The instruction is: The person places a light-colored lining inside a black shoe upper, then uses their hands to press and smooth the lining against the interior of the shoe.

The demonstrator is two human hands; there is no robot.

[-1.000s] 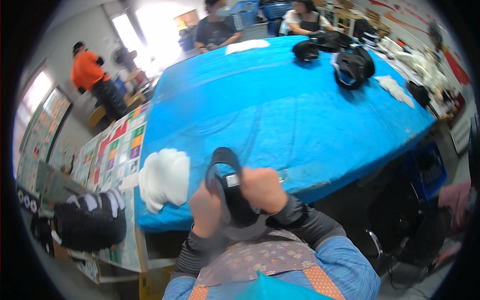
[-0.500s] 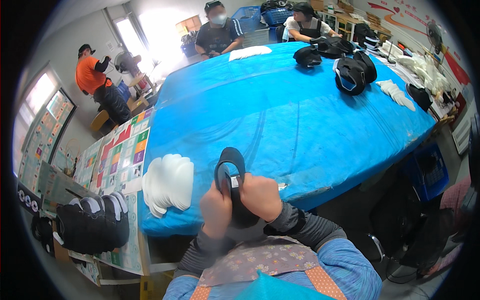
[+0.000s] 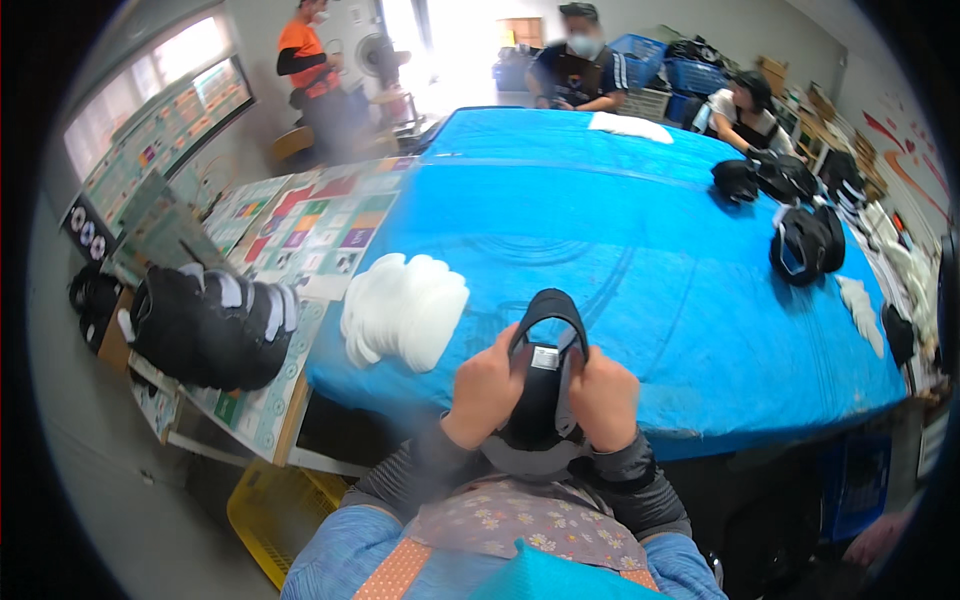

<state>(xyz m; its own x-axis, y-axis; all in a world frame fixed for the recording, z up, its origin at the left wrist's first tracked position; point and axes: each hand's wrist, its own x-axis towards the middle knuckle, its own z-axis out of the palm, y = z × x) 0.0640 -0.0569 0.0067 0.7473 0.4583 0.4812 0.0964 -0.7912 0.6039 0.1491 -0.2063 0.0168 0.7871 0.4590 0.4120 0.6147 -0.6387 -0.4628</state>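
A black shoe upper is held up in front of my body at the near edge of the blue-covered table. Its collar loop faces away from me, and a small white label shows inside the opening. My left hand grips the left side of the collar, fingers closed round the edge. On the opposite side my right hand is closed on the other edge, thumb inside. The toe end is partly hidden between my hands and apron. White insole-shaped pieces lie fanned in a pile to the left of my left hand.
Black shoe uppers stand in a row on the side table at left, above a yellow crate. More black uppers and white pieces lie at the table's right. Three people are around the far side.
The view has turned left, so the scene sits further right. The shoe upper has become more upright and centred, its opening spread wider between both hands, which keep their hold.
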